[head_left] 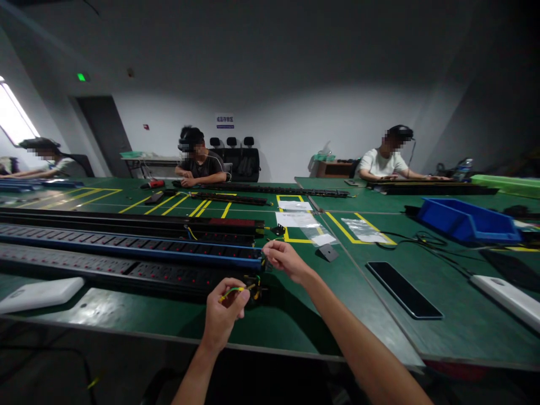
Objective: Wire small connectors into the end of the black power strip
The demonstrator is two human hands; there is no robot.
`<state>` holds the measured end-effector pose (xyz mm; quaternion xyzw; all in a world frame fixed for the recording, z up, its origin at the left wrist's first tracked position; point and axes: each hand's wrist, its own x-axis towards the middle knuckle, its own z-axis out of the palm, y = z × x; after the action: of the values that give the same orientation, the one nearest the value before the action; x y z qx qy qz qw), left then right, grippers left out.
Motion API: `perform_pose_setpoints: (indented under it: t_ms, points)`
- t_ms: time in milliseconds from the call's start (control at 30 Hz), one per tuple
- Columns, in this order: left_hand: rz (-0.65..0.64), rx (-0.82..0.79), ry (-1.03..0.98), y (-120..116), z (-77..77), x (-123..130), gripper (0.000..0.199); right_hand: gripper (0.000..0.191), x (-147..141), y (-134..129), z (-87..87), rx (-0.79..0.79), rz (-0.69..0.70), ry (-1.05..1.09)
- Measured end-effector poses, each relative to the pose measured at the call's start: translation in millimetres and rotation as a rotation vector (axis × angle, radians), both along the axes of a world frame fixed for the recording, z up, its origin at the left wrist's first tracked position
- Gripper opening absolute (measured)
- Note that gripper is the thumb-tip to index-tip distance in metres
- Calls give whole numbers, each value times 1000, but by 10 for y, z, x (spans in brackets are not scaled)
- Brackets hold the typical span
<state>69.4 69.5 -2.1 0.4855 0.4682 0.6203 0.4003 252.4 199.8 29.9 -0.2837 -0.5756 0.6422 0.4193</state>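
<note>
My left hand (225, 312) pinches a thin yellow-green wire (233, 290) near the open end of the nearest black power strip (169, 274). Short wires and small parts (255, 287) stick out of that end. My right hand (287, 260) is closed, its fingertips at the right end of the strip with the blue edge (236, 260); whatever they hold is hidden. The long strips lie side by side, with rows of black sockets and small red dots. Another black strip with a dark red section (232, 223) lies behind them.
A grey metal plate (327, 252), a phone (403, 289) and a blue bin (468, 219) are on the green table (337, 304). Black cables (426, 239) run to a white power bank (508, 298). Another white device (42, 293) lies at left. Several people sit across the table.
</note>
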Motion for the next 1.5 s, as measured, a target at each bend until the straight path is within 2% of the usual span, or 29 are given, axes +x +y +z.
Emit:
perform_pose_setpoints:
  t_ms: [67,167,267,333,500,600,667,700,767,933,1300,1500]
  points:
    - [-3,49,23,31,135,-63,31,32,-31,64,-64,-81,-159,55]
    - [-26,76,156,171,461,-178,29,29,-67,137,-150,-195,-326,69]
    - [18,146,290,473,747,-265,30,23,-80,173,-203,-257,-425,20]
    - [50,179,338,750,821,-299,31,19,-77,185,-223,-272,-466,-12]
    - [124,183,450,1464,690,-349,35,14,-38,247,-255,-266,-535,-27]
    - [76,199,695,1755,639,-371,32,17,15,318,-271,-262,-585,-17]
    - [82,159,959,1866,653,-384,29,21,60,369,-280,-262,-606,-6]
    - [79,113,1080,1900,667,-390,27,22,83,391,-285,-261,-608,1]
    - [67,70,1175,1940,696,-400,23,23,125,428,-297,-259,-609,18]
    - [0,12,1272,1976,707,-392,20,20,164,470,-328,-246,-600,18]
    - [-71,-37,1358,2109,682,-331,19,11,165,491,-310,-245,-605,-12]
    - [-43,-15,1315,2131,682,-342,18,13,166,518,-340,-226,-595,-5]
